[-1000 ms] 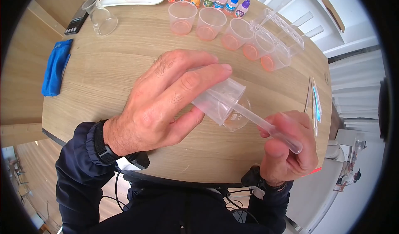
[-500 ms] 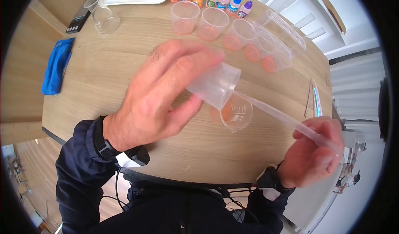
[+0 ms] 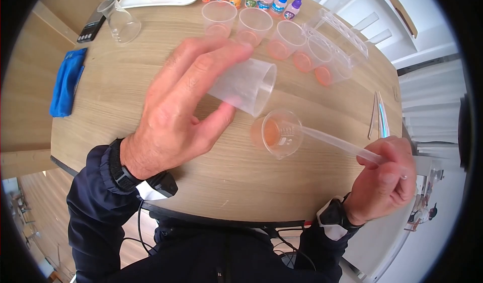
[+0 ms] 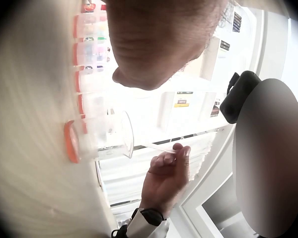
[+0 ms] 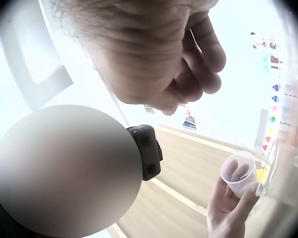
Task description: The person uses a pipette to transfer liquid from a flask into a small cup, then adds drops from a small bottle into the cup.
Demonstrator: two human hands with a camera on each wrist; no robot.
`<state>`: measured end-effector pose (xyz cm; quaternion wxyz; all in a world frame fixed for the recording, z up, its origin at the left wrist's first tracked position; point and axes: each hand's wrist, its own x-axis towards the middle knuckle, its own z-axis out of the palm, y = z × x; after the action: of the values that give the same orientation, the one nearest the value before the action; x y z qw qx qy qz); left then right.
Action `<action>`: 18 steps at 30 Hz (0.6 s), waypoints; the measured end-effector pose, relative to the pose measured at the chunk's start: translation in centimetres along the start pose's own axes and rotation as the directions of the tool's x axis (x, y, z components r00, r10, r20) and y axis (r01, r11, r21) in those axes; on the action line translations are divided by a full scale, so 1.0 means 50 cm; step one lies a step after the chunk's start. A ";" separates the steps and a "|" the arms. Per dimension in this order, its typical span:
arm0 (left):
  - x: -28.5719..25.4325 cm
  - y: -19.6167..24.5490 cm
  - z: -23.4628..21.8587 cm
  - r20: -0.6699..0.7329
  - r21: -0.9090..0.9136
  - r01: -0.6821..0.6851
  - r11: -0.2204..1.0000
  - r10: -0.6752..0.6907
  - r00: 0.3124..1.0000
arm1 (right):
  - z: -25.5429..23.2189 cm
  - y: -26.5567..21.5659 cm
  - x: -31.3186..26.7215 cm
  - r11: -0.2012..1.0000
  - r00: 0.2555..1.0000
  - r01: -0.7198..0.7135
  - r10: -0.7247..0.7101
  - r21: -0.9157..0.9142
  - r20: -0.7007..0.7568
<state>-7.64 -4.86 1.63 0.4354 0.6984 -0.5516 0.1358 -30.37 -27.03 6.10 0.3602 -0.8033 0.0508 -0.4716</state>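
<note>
My left hand (image 3: pixel 173 117) grips a translucent plastic cup (image 3: pixel 246 84), tipped on its side with its mouth toward the right. In the right wrist view that cup (image 5: pixel 241 181) looks to hold no liquid. Below and right of it, a clear glass beaker (image 3: pixel 292 145) with a little orange liquid stands upright on the table. My right hand (image 3: pixel 385 177) holds a plastic dropper pipette (image 3: pixel 334 143) with curled fingers, its thin end pointing left at the beaker's rim. From the left wrist, the right hand (image 4: pixel 164 181) appears beyond the beaker (image 4: pixel 111 144).
Several plastic cups (image 3: pixel 254 24) with orange liquid curve along the back, before a row of coloured dropper bottles (image 3: pixel 251 0). A clear rack (image 3: pixel 344 31) stands back right, tweezers (image 3: pixel 373 116) farther forward. At left are a flask (image 3: pixel 122 24), a scale (image 3: pixel 91 29) and a blue cloth (image 3: pixel 67 82).
The pipette has come out of the plastic cup as my right hand moved right; its tip now lies by the beaker. My left hand and the cup have shifted left and back, uncovering the beaker.
</note>
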 end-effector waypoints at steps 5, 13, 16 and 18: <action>-0.001 0.003 0.000 0.028 -0.028 -0.047 0.998 0.048 0.998 | 0.030 -0.014 -0.015 0.984 0.990 -0.086 0.101 0.154 -0.098; 0.000 0.029 -0.001 0.086 -0.061 -0.082 0.995 0.087 0.992 | 0.067 -0.024 -0.033 0.998 0.986 -0.046 0.037 0.053 0.160; 0.001 0.031 -0.001 0.088 -0.066 -0.097 0.993 0.103 0.991 | 0.074 -0.025 -0.034 0.997 0.983 -0.035 0.021 0.068 0.184; 0.000 0.030 -0.001 0.088 -0.065 -0.106 0.992 0.111 0.990 | 0.077 -0.024 -0.033 0.997 0.980 -0.016 0.001 0.078 0.199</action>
<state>-8.94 -4.84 2.37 0.4223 0.6595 -0.6120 0.1106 -28.53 -23.42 4.54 0.3969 -0.8314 -0.0007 -0.3890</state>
